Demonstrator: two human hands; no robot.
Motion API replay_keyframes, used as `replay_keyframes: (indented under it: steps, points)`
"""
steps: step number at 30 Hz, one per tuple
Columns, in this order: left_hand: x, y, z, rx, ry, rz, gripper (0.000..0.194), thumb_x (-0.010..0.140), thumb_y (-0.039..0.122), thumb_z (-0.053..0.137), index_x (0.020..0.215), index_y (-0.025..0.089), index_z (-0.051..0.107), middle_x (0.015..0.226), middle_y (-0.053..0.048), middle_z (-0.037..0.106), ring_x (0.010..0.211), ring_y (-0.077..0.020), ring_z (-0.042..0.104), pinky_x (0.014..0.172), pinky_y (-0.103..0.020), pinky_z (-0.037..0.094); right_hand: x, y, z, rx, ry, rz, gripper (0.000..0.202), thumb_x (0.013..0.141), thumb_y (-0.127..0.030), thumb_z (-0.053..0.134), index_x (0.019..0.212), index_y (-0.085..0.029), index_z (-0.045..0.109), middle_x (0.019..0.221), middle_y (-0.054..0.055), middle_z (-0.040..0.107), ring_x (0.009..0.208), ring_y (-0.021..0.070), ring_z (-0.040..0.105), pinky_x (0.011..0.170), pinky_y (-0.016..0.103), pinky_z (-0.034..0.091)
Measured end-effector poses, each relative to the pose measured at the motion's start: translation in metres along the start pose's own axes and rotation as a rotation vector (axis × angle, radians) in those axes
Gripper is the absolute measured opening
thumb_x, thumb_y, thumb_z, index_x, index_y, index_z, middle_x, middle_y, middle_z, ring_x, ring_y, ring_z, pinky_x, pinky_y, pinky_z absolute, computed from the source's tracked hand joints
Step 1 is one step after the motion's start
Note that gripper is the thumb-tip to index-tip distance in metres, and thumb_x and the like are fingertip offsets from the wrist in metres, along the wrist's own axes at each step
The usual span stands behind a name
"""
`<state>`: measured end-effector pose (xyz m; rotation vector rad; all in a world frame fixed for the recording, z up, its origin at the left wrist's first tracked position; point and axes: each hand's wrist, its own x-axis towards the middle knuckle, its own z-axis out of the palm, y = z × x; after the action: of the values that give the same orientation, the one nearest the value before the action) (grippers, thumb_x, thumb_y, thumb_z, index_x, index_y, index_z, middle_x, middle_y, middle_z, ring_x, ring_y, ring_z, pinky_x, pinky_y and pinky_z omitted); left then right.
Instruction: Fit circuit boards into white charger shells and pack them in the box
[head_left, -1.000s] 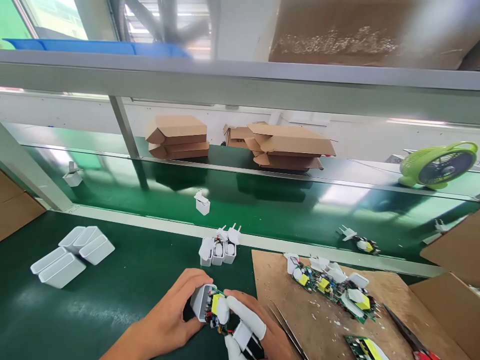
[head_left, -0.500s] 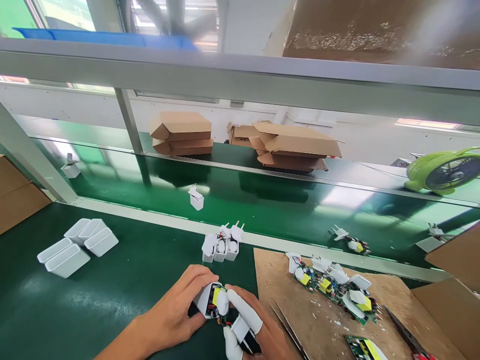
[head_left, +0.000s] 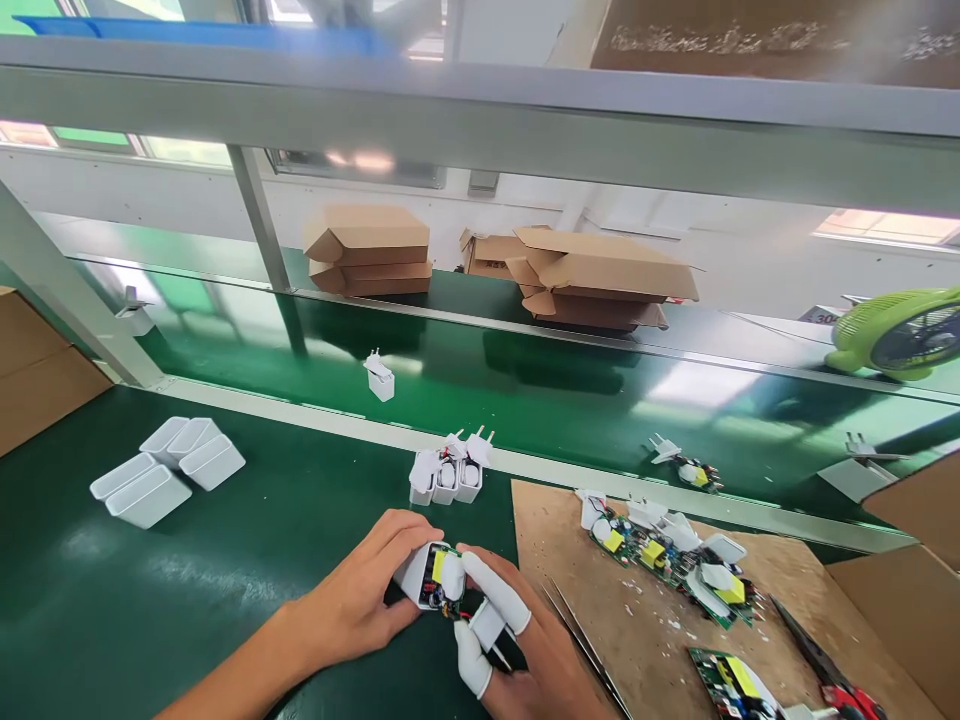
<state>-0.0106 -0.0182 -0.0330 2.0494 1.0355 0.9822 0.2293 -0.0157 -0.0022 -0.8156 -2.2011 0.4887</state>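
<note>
Near the front edge, my left hand (head_left: 375, 590) grips a white plastic housing (head_left: 414, 578) with its open end facing right. A circuit board (head_left: 444, 578) with a yellow part and a white round part sits partly in that opening. My right hand (head_left: 517, 630), with white covers on thumb and finger, pinches a white plug piece (head_left: 487, 625) joined to the board by short wires. Behind my hands, three filled housings (head_left: 446, 480) stand side by side. Several empty white housings (head_left: 150, 490) lie at the left.
A brown board (head_left: 637, 620) at the right bears tweezers (head_left: 589, 650), red-handled scissors (head_left: 817, 660) and several circuit boards (head_left: 660, 555). Parts lie on a green belt (head_left: 450, 370) beyond the metal edge. Cardboard boxes (head_left: 600, 265) and a green fan (head_left: 900, 330) stand farther back.
The view has shifted slightly. The white plug piece has turned a little in my right hand; both hands keep their hold. Items on the belt have moved left against its edge.
</note>
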Motion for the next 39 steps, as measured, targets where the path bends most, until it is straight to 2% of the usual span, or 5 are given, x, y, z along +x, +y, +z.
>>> replay_keyframes:
  steps: [16,21,27,33,39]
  points:
    - [-0.001,0.000,0.004,-0.033,0.018,0.031,0.065,0.093,0.009,0.068,0.149,0.031,0.044,0.136,-0.010,0.058,0.127,-0.0278,0.054,0.109,-0.044,0.051,-0.001,0.003,0.001,-0.003,0.003,-0.007,0.067,0.091,-0.008,0.055,0.154,-0.028,0.040,0.133,0.011,0.069,0.114,0.0228,0.073,0.096,0.033,0.063]
    - [0.000,0.002,0.008,-0.138,-0.073,-0.035,0.069,0.094,0.013,0.068,0.155,0.034,0.042,0.143,-0.008,0.062,0.131,-0.0278,0.056,0.113,-0.048,0.050,0.003,0.005,-0.008,0.100,-0.054,0.022,0.048,0.099,-0.026,0.064,0.145,-0.029,0.053,0.138,0.011,0.067,0.124,0.0267,0.067,0.104,0.040,0.060]
    - [0.002,0.007,-0.003,-0.222,-0.025,-0.092,0.068,0.092,0.011,0.063,0.155,0.029,0.045,0.153,-0.012,0.058,0.138,-0.0282,0.058,0.119,-0.051,0.045,-0.002,0.023,-0.005,0.025,-0.091,-0.018,0.040,0.099,-0.013,0.057,0.135,-0.028,0.064,0.137,0.010,0.069,0.126,0.0229,0.068,0.107,0.037,0.059]
    - [0.009,0.017,-0.013,-0.280,0.014,-0.031,0.019,0.090,0.035,0.078,0.107,0.026,0.077,0.125,-0.008,0.075,0.123,-0.0279,0.065,0.107,-0.045,0.052,-0.009,0.032,0.006,-0.152,-0.070,-0.086,0.046,0.091,-0.006,0.053,0.132,-0.024,0.065,0.126,0.013,0.072,0.113,0.0246,0.072,0.095,0.037,0.064]
    - [0.029,0.029,0.006,0.012,0.286,-0.344,0.024,0.093,0.035,0.060,0.074,0.023,0.052,0.092,-0.003,0.073,0.076,-0.0174,0.067,0.070,-0.029,0.054,-0.019,0.035,0.012,-0.378,-0.164,-0.039,0.050,0.078,-0.003,0.059,0.124,-0.018,0.069,0.153,0.020,0.056,0.117,0.0307,0.072,0.099,0.041,0.063]
